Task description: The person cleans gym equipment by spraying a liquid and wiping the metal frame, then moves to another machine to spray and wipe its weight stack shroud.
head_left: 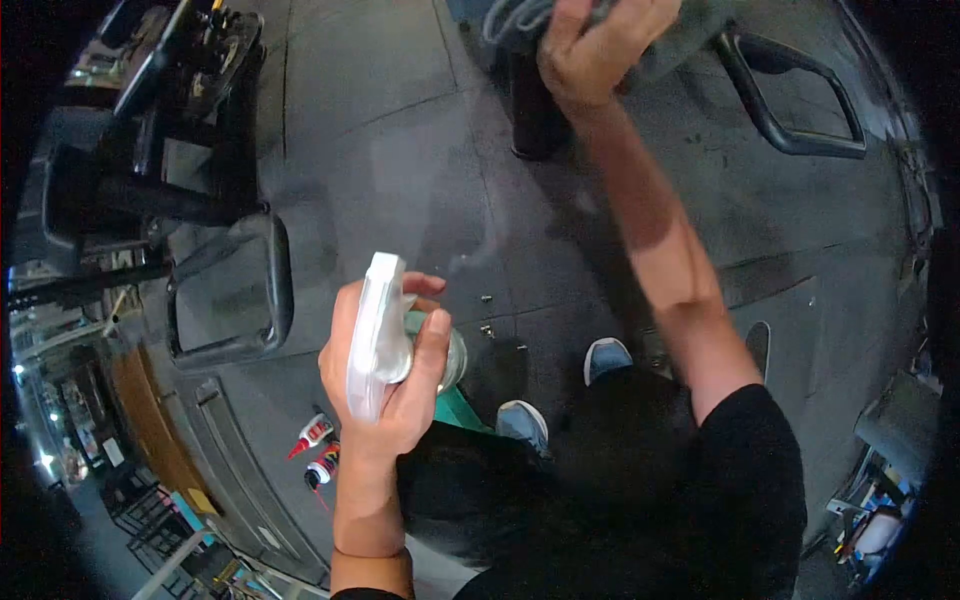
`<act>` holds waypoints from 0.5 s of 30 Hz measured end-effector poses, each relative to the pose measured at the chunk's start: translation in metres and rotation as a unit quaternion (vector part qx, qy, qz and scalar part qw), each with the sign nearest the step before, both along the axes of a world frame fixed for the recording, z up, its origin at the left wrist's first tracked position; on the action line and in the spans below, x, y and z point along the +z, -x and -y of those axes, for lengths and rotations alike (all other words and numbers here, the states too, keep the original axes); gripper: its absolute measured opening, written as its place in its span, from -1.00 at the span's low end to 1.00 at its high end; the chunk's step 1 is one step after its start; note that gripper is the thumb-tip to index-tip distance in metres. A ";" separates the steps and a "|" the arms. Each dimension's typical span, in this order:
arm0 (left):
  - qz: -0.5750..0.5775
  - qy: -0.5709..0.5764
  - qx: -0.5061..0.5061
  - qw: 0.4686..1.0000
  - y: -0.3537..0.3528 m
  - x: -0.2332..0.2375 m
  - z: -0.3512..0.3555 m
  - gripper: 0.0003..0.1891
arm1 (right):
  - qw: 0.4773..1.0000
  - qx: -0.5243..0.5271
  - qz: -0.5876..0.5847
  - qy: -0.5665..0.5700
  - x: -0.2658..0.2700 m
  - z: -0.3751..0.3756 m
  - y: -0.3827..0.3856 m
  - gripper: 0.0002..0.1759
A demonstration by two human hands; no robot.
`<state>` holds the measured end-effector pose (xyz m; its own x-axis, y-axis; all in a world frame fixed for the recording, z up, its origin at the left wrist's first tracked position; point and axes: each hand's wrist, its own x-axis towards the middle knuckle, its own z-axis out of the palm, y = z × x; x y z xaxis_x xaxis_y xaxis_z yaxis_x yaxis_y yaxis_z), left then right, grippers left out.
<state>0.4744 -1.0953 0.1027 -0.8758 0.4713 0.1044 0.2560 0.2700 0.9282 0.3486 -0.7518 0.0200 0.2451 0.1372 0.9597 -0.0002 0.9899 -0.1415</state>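
Observation:
In the head view, my left hand (405, 400) is wrapped round a spray bottle with a white trigger head (375, 340). Its clear body (455, 358) shows partly behind my fingers. My right hand (608, 45) reaches far forward at the top edge, its fingers bent over a grey cloth (520, 20). The cloth lies against a dark surface at the top of a black post (538, 110); the frame edge cuts off part of the hand and cloth.
Black metal loops stand at the left (280, 285) and upper right (770, 125). Small metal parts (487, 330) lie on the dark floor (400, 180). A red-and-white bottle (315, 432) and a can (325, 464) are at lower left. My shoes (523, 424) are below.

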 end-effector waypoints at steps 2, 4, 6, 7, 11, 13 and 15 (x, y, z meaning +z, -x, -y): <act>-0.035 -0.017 -0.033 0.999 0.005 -0.004 -0.004 -0.70 | 0.998 -0.040 -0.002 -0.057 0.003 0.000 -0.004 -0.36; 0.010 0.025 -0.052 0.998 0.005 0.001 -0.007 -0.68 | 0.869 -0.092 0.370 -0.314 -0.046 0.003 -0.033 -0.43; -0.017 0.038 -0.065 0.997 0.006 0.004 -0.013 -0.69 | 0.812 0.095 0.549 -0.176 -0.095 0.013 -0.041 -0.48; -0.019 0.036 -0.065 0.997 0.006 0.005 -0.014 -0.69 | 0.754 0.219 0.613 -0.085 -0.120 0.000 -0.059 -0.47; -0.008 0.034 -0.052 0.998 0.005 0.007 -0.011 -0.69 | 0.606 0.034 0.760 -0.232 -0.285 -0.031 -0.067 -0.40; -0.042 0.028 -0.042 0.998 0.002 0.007 -0.010 -0.73 | 0.595 0.059 0.772 -0.216 -0.275 -0.020 -0.076 -0.41; -0.067 0.027 -0.043 0.996 0.005 0.005 -0.005 -0.73 | 0.577 0.095 0.789 -0.186 -0.245 -0.014 -0.075 -0.43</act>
<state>0.4697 -1.0901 0.1080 -0.8121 0.5515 0.1905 0.4013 0.2909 0.8685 0.4232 -0.7379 -0.2247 -0.9612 -0.2690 -0.0616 -0.2744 0.9554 0.1089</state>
